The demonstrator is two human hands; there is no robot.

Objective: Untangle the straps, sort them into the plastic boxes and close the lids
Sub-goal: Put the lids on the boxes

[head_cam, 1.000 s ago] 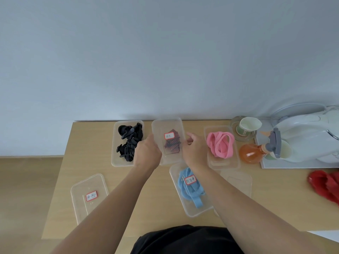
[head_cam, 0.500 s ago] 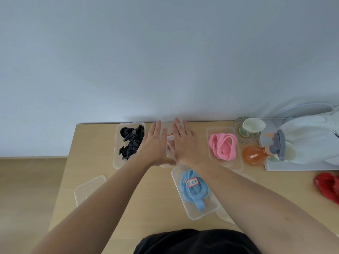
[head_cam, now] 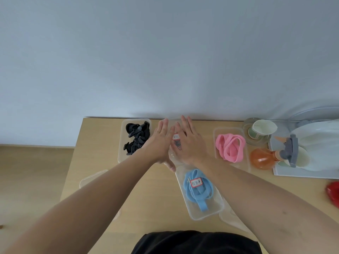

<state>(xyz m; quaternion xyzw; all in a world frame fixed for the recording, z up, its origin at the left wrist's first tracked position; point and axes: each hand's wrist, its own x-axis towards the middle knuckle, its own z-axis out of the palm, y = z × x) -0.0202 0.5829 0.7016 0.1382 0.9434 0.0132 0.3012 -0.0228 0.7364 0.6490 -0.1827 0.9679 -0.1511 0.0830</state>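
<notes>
**Item: middle box (head_cam: 175, 143), clear plastic, red-bordered label.** It stands at the far middle of the surface (head_cam: 99, 140), close to the wall. It is mostly hidden by both hands. Dark striped straps (head_cam: 178, 146) show through it in the gap between the palms.

**Hands.** The left hand (head_cam: 159, 142) and right hand (head_cam: 189, 143) lie palm-down side by side on top of the box. The fingers (head_cam: 185, 122) are straight, slightly spread and pointing toward the wall, and they grip nothing. This is judged to be pressing the lid home, though whether the rim has seated cannot be told.

**Governing relation.** The box sits directly under the palms, with its long axis running away from the person along the line of the fingers. The left hand covers its left half and the right hand its right half, so neither is nearer. Any further push is judged to go straight down along the long edges.

**Neighbouring stock.**
- The black straps (head_cam: 136, 138) are in an open box (head_cam: 121, 153) just left of the left hand.
- The pink straps (head_cam: 230, 146) are in an open box (head_cam: 214, 136) to the right.
- The blue straps (head_cam: 198, 188) are in a labelled box (head_cam: 207, 215) nearer the person, which appears to be lidded.
- One loose lid (head_cam: 91, 178) lies at the near left of the surface.

**Remaining, as judged.** The black and pink boxes are not yet closed.
</notes>
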